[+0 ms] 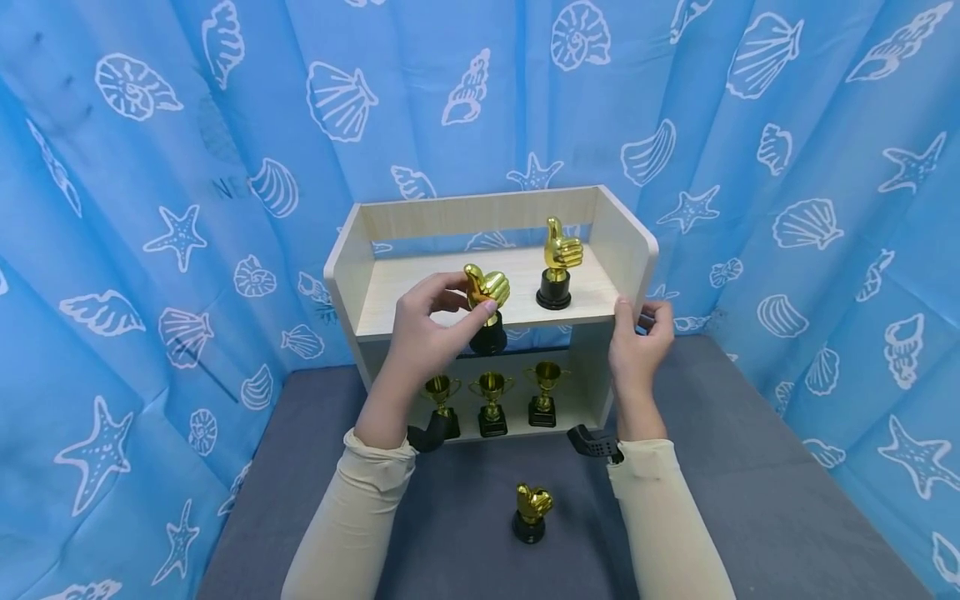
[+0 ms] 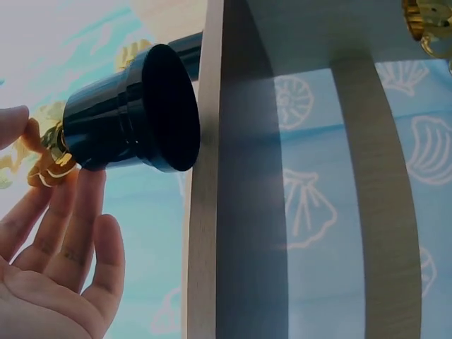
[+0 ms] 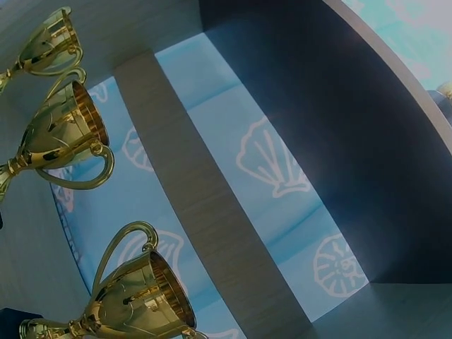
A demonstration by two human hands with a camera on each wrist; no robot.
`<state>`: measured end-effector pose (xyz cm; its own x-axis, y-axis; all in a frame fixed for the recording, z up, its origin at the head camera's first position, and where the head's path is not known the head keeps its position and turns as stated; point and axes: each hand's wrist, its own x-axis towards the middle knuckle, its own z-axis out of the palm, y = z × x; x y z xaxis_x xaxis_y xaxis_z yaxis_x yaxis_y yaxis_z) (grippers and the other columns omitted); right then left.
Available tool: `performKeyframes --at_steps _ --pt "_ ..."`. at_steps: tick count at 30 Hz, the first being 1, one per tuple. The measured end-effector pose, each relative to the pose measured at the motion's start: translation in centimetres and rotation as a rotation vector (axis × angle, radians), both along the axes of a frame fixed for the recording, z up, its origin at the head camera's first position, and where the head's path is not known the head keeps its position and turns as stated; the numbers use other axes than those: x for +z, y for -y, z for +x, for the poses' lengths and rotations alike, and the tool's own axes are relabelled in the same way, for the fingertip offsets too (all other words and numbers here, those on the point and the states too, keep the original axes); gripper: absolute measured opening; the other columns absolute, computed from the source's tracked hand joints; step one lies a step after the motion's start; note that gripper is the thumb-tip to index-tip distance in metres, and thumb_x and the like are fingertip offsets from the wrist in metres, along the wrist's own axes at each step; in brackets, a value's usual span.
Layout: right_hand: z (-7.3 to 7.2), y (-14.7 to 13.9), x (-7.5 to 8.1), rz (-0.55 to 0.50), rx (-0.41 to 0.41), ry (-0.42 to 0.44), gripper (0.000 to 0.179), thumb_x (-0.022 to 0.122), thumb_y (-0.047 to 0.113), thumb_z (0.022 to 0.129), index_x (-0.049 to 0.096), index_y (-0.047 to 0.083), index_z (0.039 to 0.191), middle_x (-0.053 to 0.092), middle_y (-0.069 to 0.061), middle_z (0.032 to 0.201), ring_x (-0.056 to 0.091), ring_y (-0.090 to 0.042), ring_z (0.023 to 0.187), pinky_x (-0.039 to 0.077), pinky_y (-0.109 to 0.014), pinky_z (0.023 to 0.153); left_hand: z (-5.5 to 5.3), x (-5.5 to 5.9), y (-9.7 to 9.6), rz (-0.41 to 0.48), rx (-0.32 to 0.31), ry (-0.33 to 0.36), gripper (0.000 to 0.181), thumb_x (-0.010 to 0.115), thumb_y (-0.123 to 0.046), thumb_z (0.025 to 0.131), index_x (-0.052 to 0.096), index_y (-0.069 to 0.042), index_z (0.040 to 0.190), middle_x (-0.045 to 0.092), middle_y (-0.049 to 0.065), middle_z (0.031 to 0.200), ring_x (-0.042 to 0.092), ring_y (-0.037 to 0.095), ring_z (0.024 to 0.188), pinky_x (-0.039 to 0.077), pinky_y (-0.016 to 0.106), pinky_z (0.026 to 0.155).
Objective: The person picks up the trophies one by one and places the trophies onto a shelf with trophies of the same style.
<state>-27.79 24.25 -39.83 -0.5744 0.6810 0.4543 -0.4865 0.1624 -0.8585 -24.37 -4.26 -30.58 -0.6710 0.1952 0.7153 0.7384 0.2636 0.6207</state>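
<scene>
My left hand (image 1: 426,325) pinches a gold thumbs-up trophy (image 1: 489,335) by its gold top, thumb on one side and fingers on the other. In the left wrist view, the hollow underside of its black base (image 2: 169,106) faces the camera, close to the upper board's front edge (image 2: 203,233). My right hand (image 1: 639,354) holds the right side panel of the small wooden shelf (image 1: 628,246), thumb at the front edge and fingers curled on the outer side. Another thumbs-up trophy (image 1: 555,287) stands upright on the upper board, right of the held one.
Gold cup trophies (image 1: 492,396) stand in a row on the lower level; the right wrist view shows a cup (image 3: 141,296) up close. A third thumbs-up trophy (image 1: 529,525) stands on the grey tabletop (image 1: 750,500) between my forearms. A blue shell-print curtain (image 1: 465,150) hangs behind.
</scene>
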Motion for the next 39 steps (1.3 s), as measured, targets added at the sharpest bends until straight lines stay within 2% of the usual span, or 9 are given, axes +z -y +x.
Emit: performKeyframes --at_steps 4,10,15,18,22,24,30,39 --pt "0.0 0.1 0.1 0.001 0.001 -0.009 0.017 0.072 0.027 0.1 0.064 0.012 0.105 0.063 -0.004 0.119 0.06 -0.015 0.105 0.05 -0.031 0.086 -0.1 0.4 -0.1 0.01 0.013 0.008 0.034 0.085 -0.023 0.092 0.077 -0.01 0.123 0.076 0.006 0.114 0.074 0.019 0.093 0.061 0.045 0.088" --pt "0.2 0.4 0.5 -0.013 -0.007 0.007 0.015 0.07 0.021 0.101 0.062 0.009 0.105 0.062 -0.005 0.121 0.057 -0.012 0.105 0.048 -0.03 0.086 -0.3 1.2 -0.4 0.052 -0.001 0.027 0.035 0.084 -0.024 0.093 0.076 -0.011 0.124 0.076 0.006 0.115 0.073 0.019 0.093 0.06 0.051 0.089" --pt "0.6 0.7 1.0 -0.024 0.001 0.008 0.01 0.068 0.014 0.101 0.06 0.009 0.104 0.06 -0.003 0.117 0.057 -0.012 0.104 0.047 -0.03 0.086 -1.0 1.5 -0.6 0.081 -0.012 0.068 0.036 0.083 -0.023 0.094 0.075 -0.01 0.126 0.075 0.006 0.117 0.073 0.019 0.095 0.06 0.04 0.087" --pt "0.6 0.7 0.9 -0.016 0.0 0.012 0.011 0.068 0.017 0.102 0.061 0.01 0.104 0.06 0.002 0.116 0.057 -0.012 0.104 0.047 -0.03 0.086 -1.6 1.5 -0.8 0.097 -0.024 0.087 0.036 0.083 -0.023 0.094 0.074 -0.009 0.127 0.074 0.007 0.117 0.073 0.021 0.097 0.06 0.036 0.085" --pt "0.2 0.2 0.3 -0.008 0.002 0.011 0.018 0.07 0.026 0.102 0.062 0.011 0.106 0.061 0.001 0.117 0.058 -0.013 0.106 0.049 -0.031 0.086 -2.2 1.4 -1.0 0.103 -0.029 0.098 0.037 0.082 -0.024 0.095 0.073 -0.009 0.127 0.073 0.007 0.117 0.073 0.02 0.098 0.061 0.037 0.085" --pt "0.6 0.5 0.8 -0.015 0.009 0.006 0.017 0.07 0.024 0.102 0.062 0.009 0.106 0.061 0.0 0.117 0.058 -0.014 0.105 0.048 -0.031 0.086 -2.5 1.4 -1.1 0.102 -0.026 0.1 0.037 0.082 -0.025 0.095 0.073 -0.008 0.127 0.073 0.006 0.117 0.073 0.019 0.098 0.062 0.038 0.085" --pt "0.2 0.3 0.4 -0.017 0.003 0.009 0.018 0.069 0.02 0.102 0.062 0.005 0.109 0.06 0.001 0.116 0.057 -0.012 0.103 0.047 -0.031 0.085 -3.3 1.3 -1.5 0.102 -0.024 0.117 0.038 0.081 -0.025 0.096 0.072 -0.009 0.129 0.073 0.008 0.118 0.073 0.02 0.1 0.062 0.037 0.085" --pt "0.0 -0.1 -0.2 0.004 0.005 0.011 0.021 0.07 0.03 0.102 0.063 0.012 0.108 0.062 -0.001 0.119 0.058 -0.015 0.105 0.049 -0.032 0.085 -4.3 1.4 -2.0 0.116 -0.058 0.167 0.043 0.079 -0.025 0.098 0.069 -0.009 0.136 0.071 0.011 0.124 0.071 0.023 0.108 0.061 0.043 0.09"
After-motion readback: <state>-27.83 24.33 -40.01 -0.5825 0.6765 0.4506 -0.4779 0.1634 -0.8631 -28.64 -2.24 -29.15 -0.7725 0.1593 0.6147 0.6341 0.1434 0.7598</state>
